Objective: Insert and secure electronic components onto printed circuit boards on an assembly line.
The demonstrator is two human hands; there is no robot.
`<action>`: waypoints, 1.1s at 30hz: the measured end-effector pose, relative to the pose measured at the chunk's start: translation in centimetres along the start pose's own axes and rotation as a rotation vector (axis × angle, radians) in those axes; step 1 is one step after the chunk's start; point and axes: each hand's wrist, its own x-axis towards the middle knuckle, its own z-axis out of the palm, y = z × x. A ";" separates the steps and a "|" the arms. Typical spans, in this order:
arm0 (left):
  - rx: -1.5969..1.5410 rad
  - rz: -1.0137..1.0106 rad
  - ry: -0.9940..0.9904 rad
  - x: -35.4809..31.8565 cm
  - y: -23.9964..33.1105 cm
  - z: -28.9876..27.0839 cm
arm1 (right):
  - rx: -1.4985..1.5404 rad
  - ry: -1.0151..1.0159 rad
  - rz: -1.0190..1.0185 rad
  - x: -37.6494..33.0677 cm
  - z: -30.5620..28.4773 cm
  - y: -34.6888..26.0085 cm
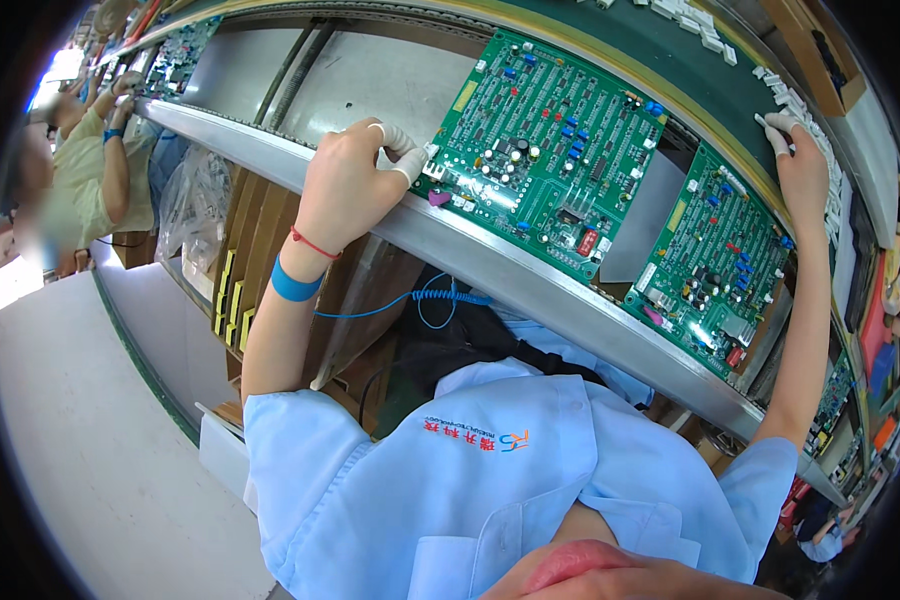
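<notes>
Left hand rests on the metal rail of the conveyor line, white-cotted fingertips touching the near corner of a green circuit board. A second green board lies just beside it. Right hand reaches well apart to a row of white connectors on the green surface. Blue wrist strap with coiled cord on the left forearm. Neither grip closes on anything.

Our left hand hides its fingertips behind the near circuit board's edge; the co-worker is blurred.
</notes>
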 end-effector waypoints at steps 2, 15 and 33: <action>0.022 -0.002 -0.007 0.1 -0.1 0.0 | -0.053 0.020 -0.020 -0.2 -0.1 -0.8; 0.140 0.048 -0.094 0.9 0.7 -1.2 | 0.214 0.067 -0.245 1.5 -1.2 -10.3; -0.036 0.214 0.436 -2.5 -2.2 -0.5 | -0.020 -0.084 -0.401 6.0 5.4 -23.7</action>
